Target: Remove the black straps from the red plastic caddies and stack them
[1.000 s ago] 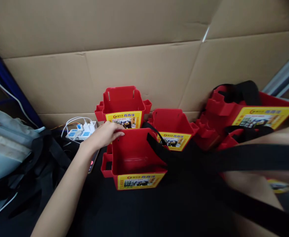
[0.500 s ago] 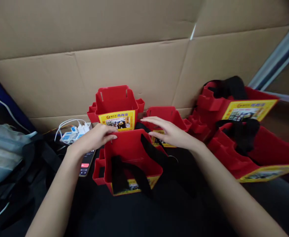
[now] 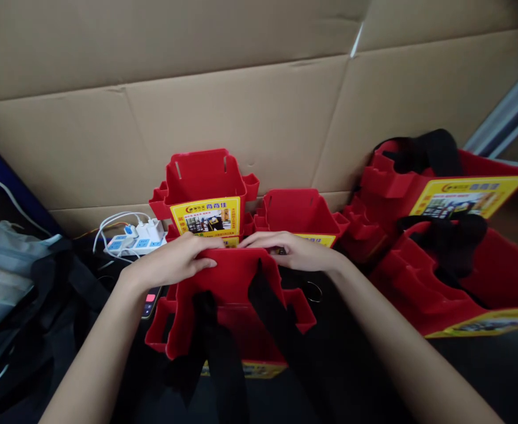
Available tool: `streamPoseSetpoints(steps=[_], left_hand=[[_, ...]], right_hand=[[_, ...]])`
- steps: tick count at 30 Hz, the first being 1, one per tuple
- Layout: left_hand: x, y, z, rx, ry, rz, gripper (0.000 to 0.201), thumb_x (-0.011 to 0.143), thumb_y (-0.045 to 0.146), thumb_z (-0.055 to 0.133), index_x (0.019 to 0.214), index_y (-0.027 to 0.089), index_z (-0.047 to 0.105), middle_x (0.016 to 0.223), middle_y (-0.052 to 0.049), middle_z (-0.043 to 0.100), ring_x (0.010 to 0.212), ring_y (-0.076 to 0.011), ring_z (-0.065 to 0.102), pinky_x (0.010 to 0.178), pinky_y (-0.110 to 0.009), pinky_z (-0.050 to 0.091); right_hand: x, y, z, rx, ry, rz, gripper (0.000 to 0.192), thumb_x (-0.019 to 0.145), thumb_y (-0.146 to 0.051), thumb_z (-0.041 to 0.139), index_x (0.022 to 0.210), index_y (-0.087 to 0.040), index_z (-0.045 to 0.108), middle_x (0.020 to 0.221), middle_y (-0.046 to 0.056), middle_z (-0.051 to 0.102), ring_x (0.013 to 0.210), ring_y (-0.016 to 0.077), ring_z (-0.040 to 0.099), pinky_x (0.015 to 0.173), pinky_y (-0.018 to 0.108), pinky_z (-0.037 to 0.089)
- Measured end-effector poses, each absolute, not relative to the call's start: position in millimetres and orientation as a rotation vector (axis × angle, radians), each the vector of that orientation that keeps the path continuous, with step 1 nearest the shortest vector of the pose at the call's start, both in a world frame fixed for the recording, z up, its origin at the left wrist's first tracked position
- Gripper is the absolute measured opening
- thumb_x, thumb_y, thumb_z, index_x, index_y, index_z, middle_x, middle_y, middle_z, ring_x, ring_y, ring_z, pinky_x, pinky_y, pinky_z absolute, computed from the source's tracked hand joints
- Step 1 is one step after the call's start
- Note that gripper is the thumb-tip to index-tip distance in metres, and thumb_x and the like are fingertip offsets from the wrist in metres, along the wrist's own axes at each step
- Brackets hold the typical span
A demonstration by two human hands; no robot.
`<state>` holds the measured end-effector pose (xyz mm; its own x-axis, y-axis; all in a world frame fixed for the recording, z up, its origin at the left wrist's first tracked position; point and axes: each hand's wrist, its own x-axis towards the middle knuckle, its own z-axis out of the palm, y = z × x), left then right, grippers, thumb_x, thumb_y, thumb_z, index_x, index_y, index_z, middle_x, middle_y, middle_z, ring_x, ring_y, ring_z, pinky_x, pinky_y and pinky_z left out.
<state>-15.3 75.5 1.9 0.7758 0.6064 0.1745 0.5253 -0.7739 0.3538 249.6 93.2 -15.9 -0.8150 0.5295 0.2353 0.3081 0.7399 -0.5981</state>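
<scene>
Dim, diffuse light is cast over the scene. Above the left hand (image 3: 177, 256) and right hand (image 3: 296, 250), the cardboard sheet (image 3: 232, 118) is lit almost evenly, though darkened toward the far upper-right corner. A narrow slit (image 3: 356, 40) above the right hand is rendered bright white. Below the hands, folds in the black webbing straps (image 3: 225, 365) are swallowed by shadow. Print on the yellow label (image 3: 205, 216) just behind the left hand is partly legible; right of the right hand, the red plastic bucket (image 3: 497, 265) is softened and stretched by wide-angle distortion.
</scene>
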Motion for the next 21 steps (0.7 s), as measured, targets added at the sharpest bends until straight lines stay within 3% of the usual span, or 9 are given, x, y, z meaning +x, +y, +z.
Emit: streamPoseSetpoints(steps=[4, 8, 11, 13, 15, 18, 21], left_hand=[[-15, 76, 1, 2.684, 0.878, 0.399, 0.023, 0.085, 0.019, 0.05, 0.107, 0.021, 0.056, 0.105, -0.003, 0.064, 0.091, -0.0165, 0.059, 0.079, -0.026, 0.044], [-17, 79, -1, 2.677, 0.883, 0.422, 0.022, 0.085, 0.021, 0.051, 0.105, 0.021, 0.058, 0.102, -0.003, 0.065, 0.094, -0.0181, 0.059, 0.079, -0.027, 0.045], [-18, 80, -2, 2.679, 0.891, 0.424, 0.016, 0.084, 0.023, 0.051, 0.097, 0.02, 0.06, 0.098, -0.003, 0.065, 0.093, -0.0185, 0.059, 0.078, -0.027, 0.046], [-19, 80, -3, 2.685, 0.895, 0.43, 0.014, 0.084, 0.022, 0.051, 0.094, 0.02, 0.061, 0.096, -0.003, 0.065, 0.093, -0.0183, 0.058, 0.079, -0.027, 0.046], [-18, 79, -3, 2.688, 0.904, 0.431, 0.013, 0.084, 0.021, 0.051, 0.093, 0.019, 0.061, 0.094, -0.003, 0.065, 0.093, -0.0186, 0.058, 0.08, -0.028, 0.045], [-17, 78, -1, 2.682, 0.909, 0.433, 0.012, 0.083, 0.019, 0.051, 0.09, 0.019, 0.061, 0.087, -0.003, 0.065, 0.094, -0.0193, 0.058, 0.08, -0.028, 0.044], [-16, 77, 1, 2.67, 0.881, 0.43, 0.012, 0.082, 0.017, 0.051, 0.089, 0.019, 0.061, 0.086, -0.002, 0.064, 0.094, -0.0191, 0.058, 0.081, -0.027, 0.044]], right_hand=[[253, 94, -19, -0.872, -2.599, 0.77, 0.028, 0.087, -0.033, 0.046, 0.088, -0.012, 0.065, 0.084, 0.004, 0.061, 0.071, 0.0112, 0.054, 0.065, 0.024, 0.043], [272, 97, -24, -1.303, -2.615, 0.447, 0.013, 0.076, -0.017, 0.053, 0.07, -0.016, 0.064, 0.07, 0.0, 0.058, 0.064, 0.0107, 0.052, 0.06, 0.023, 0.04], [290, 97, -26, -1.52, -2.54, 0.319, 0.016, 0.068, -0.008, 0.051, 0.06, -0.016, 0.062, 0.059, 0.002, 0.056, 0.054, 0.0121, 0.05, 0.054, 0.025, 0.04], [294, 94, -20, -1.586, -2.497, 0.253, 0.02, 0.07, -0.009, 0.048, 0.064, -0.016, 0.065, 0.066, 0.005, 0.059, 0.058, 0.0144, 0.054, 0.058, 0.028, 0.043], [289, 86, -10, -1.446, -2.483, 0.186, 0.026, 0.077, -0.013, 0.045, 0.085, -0.019, 0.069, 0.091, 0.009, 0.062, 0.082, 0.0186, 0.059, 0.076, 0.032, 0.045], [269, 75, 3, -0.989, -2.554, 0.333, 0.035, 0.085, -0.022, 0.044, 0.117, -0.024, 0.058, 0.126, 0.005, 0.051, 0.117, 0.0189, 0.045, 0.098, 0.034, 0.036], [253, 75, 3, -0.837, -2.611, 0.688, 0.031, 0.085, -0.029, 0.048, 0.111, -0.019, 0.063, 0.112, 0.005, 0.062, 0.104, 0.0176, 0.056, 0.089, 0.031, 0.044]])
